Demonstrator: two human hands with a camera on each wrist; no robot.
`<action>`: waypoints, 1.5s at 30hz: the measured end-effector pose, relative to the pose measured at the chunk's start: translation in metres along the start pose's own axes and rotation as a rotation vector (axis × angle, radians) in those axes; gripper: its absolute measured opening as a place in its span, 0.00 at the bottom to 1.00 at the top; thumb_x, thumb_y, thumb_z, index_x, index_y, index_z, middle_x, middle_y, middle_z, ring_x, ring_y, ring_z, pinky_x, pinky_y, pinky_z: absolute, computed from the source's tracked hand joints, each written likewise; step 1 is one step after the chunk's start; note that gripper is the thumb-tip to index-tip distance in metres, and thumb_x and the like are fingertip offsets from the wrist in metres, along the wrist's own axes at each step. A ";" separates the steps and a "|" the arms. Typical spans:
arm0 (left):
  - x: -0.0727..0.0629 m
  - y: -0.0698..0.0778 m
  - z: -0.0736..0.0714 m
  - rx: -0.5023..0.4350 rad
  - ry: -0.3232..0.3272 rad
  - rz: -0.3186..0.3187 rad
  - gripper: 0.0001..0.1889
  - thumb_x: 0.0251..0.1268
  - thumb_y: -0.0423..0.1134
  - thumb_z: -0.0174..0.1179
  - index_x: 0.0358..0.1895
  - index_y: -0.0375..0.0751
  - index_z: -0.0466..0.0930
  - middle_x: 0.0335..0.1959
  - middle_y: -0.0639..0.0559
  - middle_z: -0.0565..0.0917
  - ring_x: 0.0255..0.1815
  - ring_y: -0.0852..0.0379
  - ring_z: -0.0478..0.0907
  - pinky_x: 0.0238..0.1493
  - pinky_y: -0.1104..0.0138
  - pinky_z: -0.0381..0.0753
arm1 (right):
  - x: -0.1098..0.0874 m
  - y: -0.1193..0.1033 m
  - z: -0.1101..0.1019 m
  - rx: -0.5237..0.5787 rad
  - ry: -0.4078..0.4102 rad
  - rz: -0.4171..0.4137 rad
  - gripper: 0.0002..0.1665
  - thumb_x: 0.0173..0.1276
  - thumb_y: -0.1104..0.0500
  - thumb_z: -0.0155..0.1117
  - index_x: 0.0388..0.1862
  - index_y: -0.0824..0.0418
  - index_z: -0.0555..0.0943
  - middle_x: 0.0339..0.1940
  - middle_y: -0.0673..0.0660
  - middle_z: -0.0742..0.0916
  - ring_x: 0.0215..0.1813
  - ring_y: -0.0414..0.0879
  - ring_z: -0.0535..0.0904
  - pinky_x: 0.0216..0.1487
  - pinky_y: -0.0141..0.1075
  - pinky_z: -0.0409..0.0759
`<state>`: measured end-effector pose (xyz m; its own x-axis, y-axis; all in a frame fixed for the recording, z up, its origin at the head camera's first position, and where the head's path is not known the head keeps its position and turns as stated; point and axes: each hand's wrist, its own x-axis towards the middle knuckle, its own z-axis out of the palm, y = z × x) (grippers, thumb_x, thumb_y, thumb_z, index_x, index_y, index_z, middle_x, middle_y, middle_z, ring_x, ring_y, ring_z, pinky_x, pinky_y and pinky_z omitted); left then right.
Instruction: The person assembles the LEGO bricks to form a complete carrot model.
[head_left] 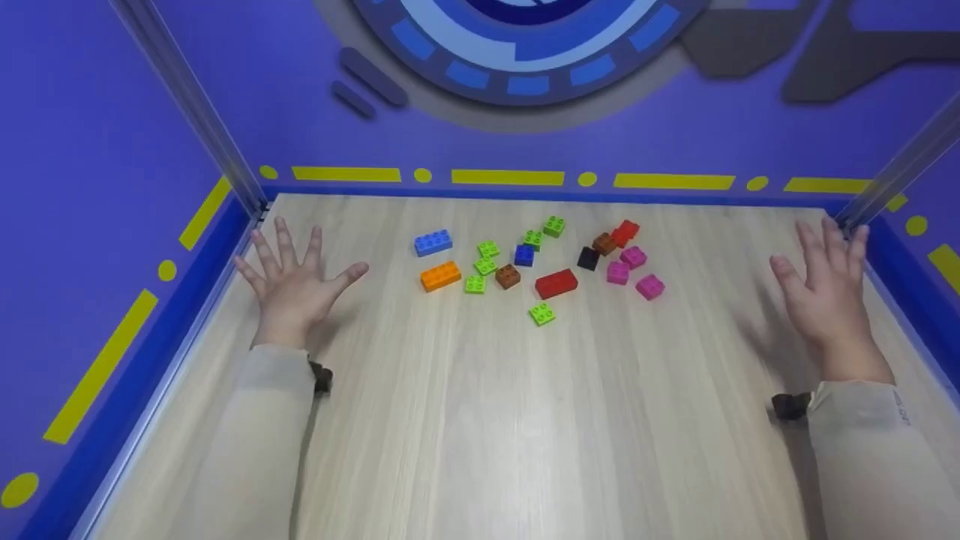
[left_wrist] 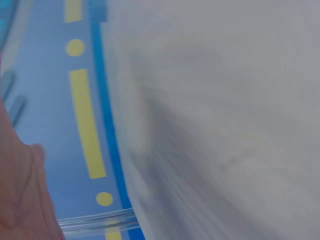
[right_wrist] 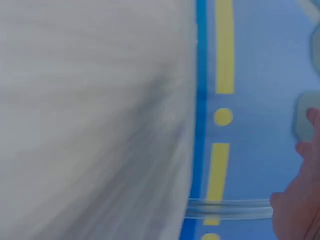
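Note:
My left hand (head_left: 294, 294) is spread wide at the left of the table, holding nothing, with its thumb toward the bricks. At the far right my right hand (head_left: 829, 300) has its fingers extended and is likewise bare. Between them, toward the back, lie loose toy building bricks. Nearest the left hand are an orange brick (head_left: 440, 277) and a blue brick (head_left: 433, 242). Several lime green bricks (head_left: 541, 314), a dark blue one (head_left: 524, 256) and a long red brick (head_left: 556, 283) lie in the middle. Pink bricks (head_left: 650, 286) and a black brick (head_left: 589, 259) are farther right.
The pale wooden table (head_left: 495, 420) is bordered by blue panels with yellow marks, the back wall (head_left: 487, 142) standing just behind the bricks. Metal posts (head_left: 199, 112) rise at both back corners. Brown bricks (head_left: 508, 276) and a red piece (head_left: 625, 232) lie among the others.

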<state>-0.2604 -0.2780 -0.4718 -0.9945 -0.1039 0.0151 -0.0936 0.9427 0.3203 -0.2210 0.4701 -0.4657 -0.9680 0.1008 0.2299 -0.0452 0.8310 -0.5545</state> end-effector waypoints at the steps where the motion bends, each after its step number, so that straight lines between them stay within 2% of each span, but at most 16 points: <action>1: -0.002 -0.002 -0.002 -0.007 0.004 -0.006 0.67 0.63 0.96 0.38 0.96 0.57 0.34 0.88 0.48 0.06 0.87 0.30 -0.01 0.76 0.23 0.01 | 0.000 -0.003 0.002 0.002 0.027 -0.023 0.45 0.93 0.36 0.46 0.97 0.55 0.52 0.99 0.64 0.44 0.96 0.66 0.18 0.85 0.84 0.26; 5: -0.009 -0.006 -0.012 -0.066 0.057 -0.021 0.67 0.65 0.94 0.43 0.96 0.56 0.39 0.93 0.44 0.14 0.92 0.23 0.11 0.81 0.19 0.11 | -0.004 -0.018 0.004 0.046 0.103 -0.090 0.40 0.92 0.41 0.53 0.91 0.60 0.65 0.95 0.70 0.61 0.98 0.68 0.35 0.91 0.79 0.33; 9: -0.009 0.001 -0.020 -0.163 0.125 0.012 0.66 0.65 0.90 0.53 0.96 0.53 0.48 0.97 0.36 0.31 0.95 0.20 0.31 0.87 0.19 0.31 | -0.003 -0.042 0.010 0.134 0.190 -0.172 0.35 0.85 0.51 0.64 0.84 0.66 0.74 0.87 0.73 0.73 0.93 0.73 0.56 0.95 0.69 0.45; 12: -0.009 0.011 -0.023 -0.228 0.178 0.042 0.61 0.66 0.85 0.62 0.92 0.47 0.60 0.96 0.33 0.47 0.94 0.22 0.45 0.90 0.24 0.46 | 0.001 -0.065 0.022 0.192 0.194 -0.210 0.33 0.82 0.55 0.68 0.81 0.65 0.78 0.83 0.71 0.78 0.86 0.73 0.67 0.91 0.42 0.61; 14: -0.008 0.020 -0.023 -0.268 0.208 0.060 0.58 0.67 0.81 0.67 0.88 0.45 0.66 0.93 0.34 0.56 0.93 0.25 0.51 0.89 0.26 0.54 | 0.002 -0.081 0.030 0.217 0.158 -0.212 0.32 0.83 0.55 0.68 0.82 0.62 0.78 0.84 0.68 0.78 0.85 0.70 0.69 0.81 0.26 0.65; 16: -0.006 0.029 -0.021 -0.318 0.235 0.082 0.54 0.67 0.77 0.69 0.85 0.44 0.71 0.91 0.35 0.61 0.91 0.26 0.57 0.88 0.28 0.59 | 0.003 -0.096 0.039 0.243 0.121 -0.214 0.32 0.85 0.56 0.68 0.83 0.60 0.78 0.84 0.66 0.78 0.84 0.66 0.70 0.71 0.16 0.65; 19: -0.002 0.043 -0.014 -0.444 0.256 0.112 0.47 0.70 0.71 0.71 0.81 0.43 0.75 0.87 0.37 0.67 0.88 0.30 0.63 0.85 0.30 0.65 | 0.002 -0.116 0.051 0.320 0.090 -0.216 0.31 0.85 0.59 0.66 0.83 0.61 0.77 0.84 0.64 0.79 0.84 0.56 0.72 0.70 0.16 0.69; 21: 0.001 0.050 -0.007 -0.571 0.261 0.133 0.42 0.71 0.66 0.71 0.78 0.42 0.76 0.83 0.38 0.70 0.84 0.33 0.66 0.82 0.33 0.70 | 0.000 -0.127 0.062 0.395 0.062 -0.212 0.31 0.85 0.61 0.65 0.83 0.61 0.77 0.84 0.63 0.79 0.82 0.49 0.73 0.70 0.18 0.72; 24: 0.003 0.060 0.004 -0.732 0.241 0.139 0.38 0.73 0.62 0.69 0.76 0.42 0.77 0.79 0.38 0.73 0.79 0.36 0.70 0.77 0.38 0.74 | -0.003 -0.140 0.082 0.489 -0.011 -0.193 0.31 0.86 0.59 0.63 0.84 0.60 0.76 0.85 0.62 0.79 0.80 0.40 0.72 0.70 0.20 0.74; 26: 0.004 0.065 0.012 -0.793 0.217 0.139 0.37 0.74 0.61 0.68 0.77 0.42 0.76 0.79 0.39 0.73 0.78 0.37 0.71 0.75 0.41 0.76 | -0.006 -0.148 0.093 0.522 -0.073 -0.179 0.31 0.87 0.57 0.62 0.85 0.58 0.75 0.84 0.61 0.79 0.77 0.39 0.73 0.70 0.22 0.75; 29: 0.004 0.071 0.019 -0.829 0.175 0.134 0.37 0.75 0.61 0.65 0.79 0.44 0.74 0.81 0.40 0.72 0.78 0.38 0.73 0.77 0.42 0.77 | -0.010 -0.158 0.108 0.547 -0.135 -0.158 0.32 0.86 0.55 0.63 0.86 0.55 0.75 0.82 0.61 0.80 0.74 0.41 0.75 0.68 0.23 0.78; 32: 0.004 0.075 0.024 -0.863 0.142 0.137 0.37 0.76 0.60 0.65 0.81 0.45 0.73 0.82 0.41 0.71 0.78 0.39 0.73 0.78 0.43 0.78 | -0.011 -0.167 0.118 0.606 -0.157 -0.147 0.32 0.85 0.56 0.63 0.85 0.57 0.76 0.81 0.61 0.81 0.72 0.44 0.76 0.66 0.23 0.79; 35: 0.005 0.081 0.028 -0.890 0.111 0.134 0.37 0.77 0.59 0.66 0.82 0.46 0.72 0.83 0.43 0.71 0.79 0.39 0.73 0.78 0.43 0.79 | -0.012 -0.173 0.129 0.758 -0.162 -0.130 0.30 0.85 0.58 0.59 0.82 0.64 0.76 0.78 0.61 0.82 0.74 0.49 0.78 0.66 0.27 0.83; 40: 0.007 0.087 0.042 -0.926 -0.014 0.106 0.35 0.80 0.57 0.70 0.82 0.48 0.72 0.85 0.44 0.71 0.81 0.41 0.73 0.78 0.42 0.79 | -0.019 -0.177 0.158 1.018 -0.205 0.019 0.28 0.88 0.55 0.52 0.77 0.67 0.79 0.73 0.63 0.85 0.74 0.64 0.82 0.60 0.42 0.89; 42: 0.008 0.087 0.048 -0.936 -0.065 0.094 0.35 0.81 0.56 0.70 0.82 0.48 0.72 0.85 0.44 0.72 0.80 0.43 0.74 0.79 0.42 0.79 | -0.024 -0.177 0.168 1.016 -0.236 0.070 0.28 0.89 0.53 0.51 0.77 0.66 0.80 0.74 0.64 0.86 0.72 0.66 0.83 0.57 0.44 0.91; 45: 0.011 0.088 0.056 -0.940 -0.107 0.088 0.36 0.79 0.56 0.72 0.82 0.46 0.73 0.83 0.44 0.75 0.78 0.43 0.76 0.80 0.43 0.80 | -0.026 -0.177 0.177 0.917 -0.272 0.048 0.27 0.89 0.55 0.53 0.77 0.68 0.81 0.75 0.67 0.85 0.67 0.64 0.87 0.54 0.39 0.91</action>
<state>-0.2826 -0.1789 -0.4968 -0.9996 0.0286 0.0033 0.0118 0.2999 0.9539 -0.2311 0.2237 -0.5147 -0.9928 -0.1032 0.0609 -0.0678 0.0653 -0.9956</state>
